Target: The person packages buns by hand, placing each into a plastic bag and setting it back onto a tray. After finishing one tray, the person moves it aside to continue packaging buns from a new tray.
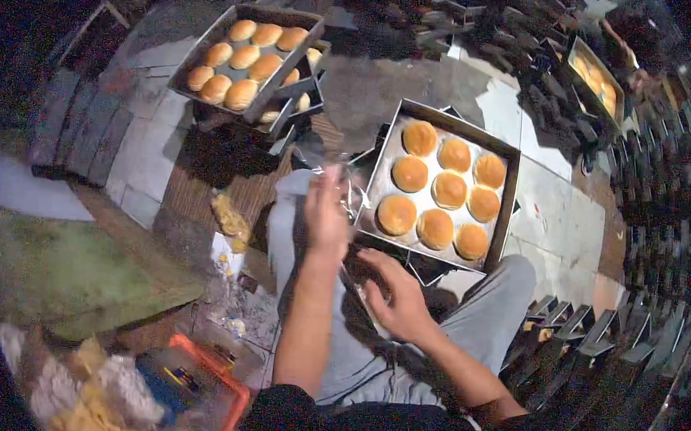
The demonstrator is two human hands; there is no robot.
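In front of my knees sits a square metal tray with several round golden buns on its pale base. My left hand is raised beside the tray's left edge, and its fingers are smeared by motion. Shiny clear plastic shows right beside those fingers; whether they grip it I cannot make out. Over my lap, just below the tray's near edge, my right hand has its thumb and fingers apart with nothing visible in them.
Stacked trays of buns stand at the upper left. Another bun tray is at the upper right, near a person's arm. Dark empty tins line the right side. An orange-red crate and crumpled wrapping lie lower left.
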